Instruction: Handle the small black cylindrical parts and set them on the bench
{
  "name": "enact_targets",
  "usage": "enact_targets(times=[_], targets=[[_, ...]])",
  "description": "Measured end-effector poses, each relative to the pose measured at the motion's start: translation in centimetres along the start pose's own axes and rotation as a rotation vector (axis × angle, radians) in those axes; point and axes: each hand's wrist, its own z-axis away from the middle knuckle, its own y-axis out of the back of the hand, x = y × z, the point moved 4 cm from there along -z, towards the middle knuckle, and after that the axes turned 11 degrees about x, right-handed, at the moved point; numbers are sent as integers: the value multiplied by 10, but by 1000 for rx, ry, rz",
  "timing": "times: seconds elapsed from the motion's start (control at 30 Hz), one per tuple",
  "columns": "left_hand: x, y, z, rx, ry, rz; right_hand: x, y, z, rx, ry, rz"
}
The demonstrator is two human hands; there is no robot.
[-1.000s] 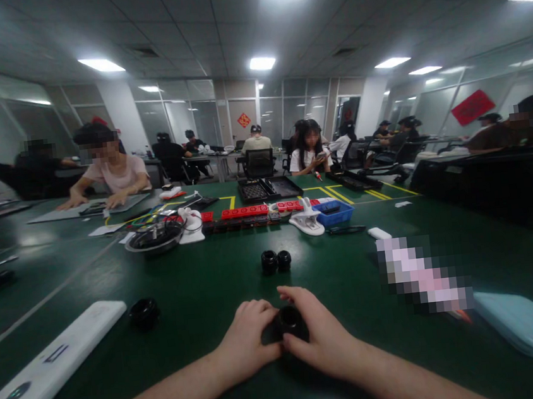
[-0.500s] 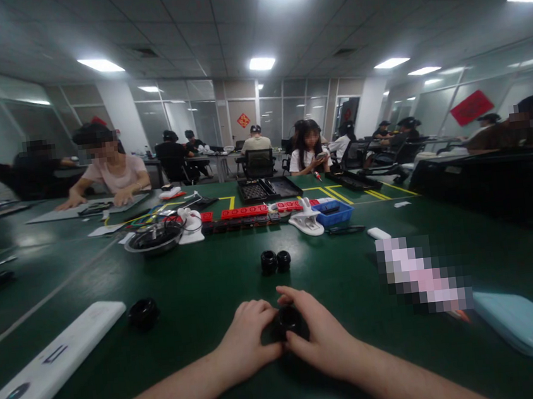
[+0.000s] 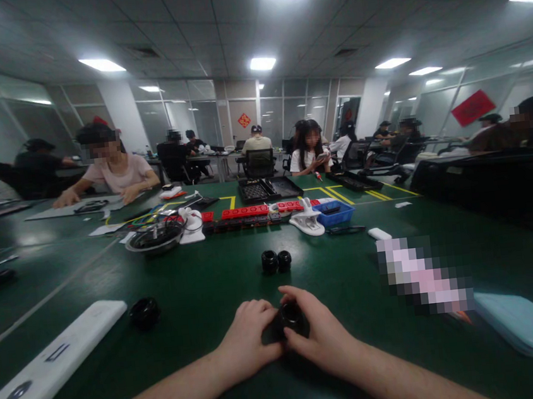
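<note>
Both hands are close together at the lower middle of the head view, around a glossy black ring-shaped part (image 3: 292, 314) with a round hole facing up. My right hand (image 3: 325, 330) curls about its right side, thumb in front and fingers behind. On the opposite side, my left hand (image 3: 245, 338) has its thumb and fingers bent about the part's left edge. A pair of similar black ring-shaped parts (image 3: 270, 261) sits just beyond my hands. One more black ring (image 3: 144, 313) lies off to the left.
A long white device (image 3: 55, 361) lies at left, a light blue flat item (image 3: 532, 324) at right. Farther back stand a metal bowl (image 3: 154, 240), red strips (image 3: 245, 212), a white clamp-like stand (image 3: 307, 219) and a blue basket (image 3: 334, 212). People sit beyond the green table (image 3: 199, 283).
The black ring-shaped part has tipped or shifted slightly upward between my hands, and its hole shows more clearly. My hands have stayed almost in place.
</note>
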Motion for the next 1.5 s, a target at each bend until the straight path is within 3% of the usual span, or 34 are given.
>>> enact_targets(times=[0.53,0.73,0.93,1.3,1.5], targets=[[0,1,1,16,-11,22,1,0,-1,3,-15,9],[-4,-2,0,8,-13,8,0,-4,2,-78,38,-20],[-3,-2,1,-5,-8,10,4,-2,-2,3,-18,21],[-4,-2,0,13,-11,25,1,-2,2,-34,56,-39],[-2,0,0,-27,3,18,3,-1,0,-7,-7,31]])
